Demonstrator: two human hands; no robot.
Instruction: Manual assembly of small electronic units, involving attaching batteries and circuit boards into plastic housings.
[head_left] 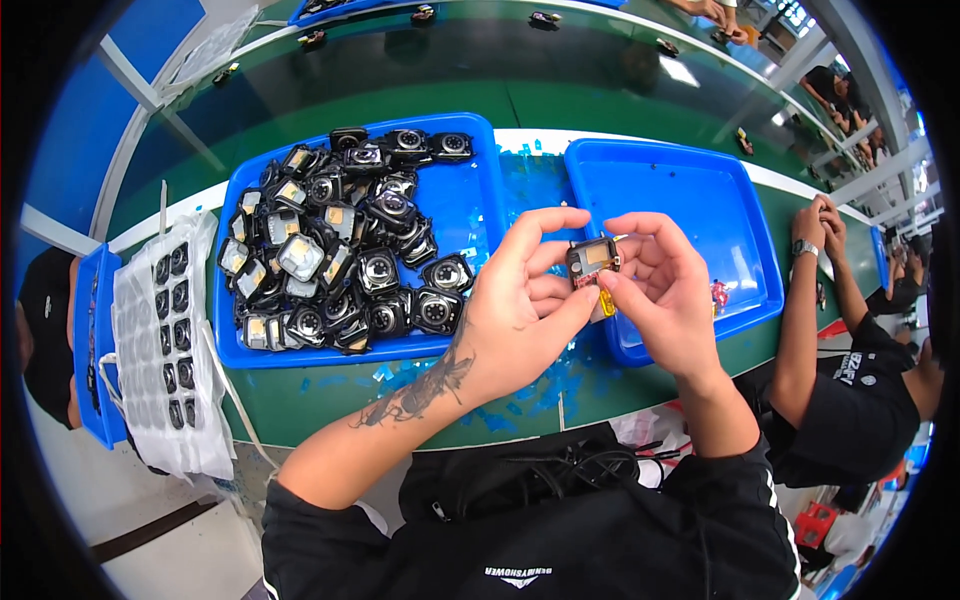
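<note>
Left hand [515, 320], right hand [675, 310]: fingers [628, 300] pinch part [590, 257] near right tray's [680, 215] left edge | part may slip if thumbs loosen | yellow bit [607, 304] may rip if tugged

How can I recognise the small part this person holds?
Find the right blue tray on the green table. By its left edge, the left hand and right hand hold a dark, squarish part with a tan face. Unlike the watch cases piled in the left tray, it shows yellow below.
</note>
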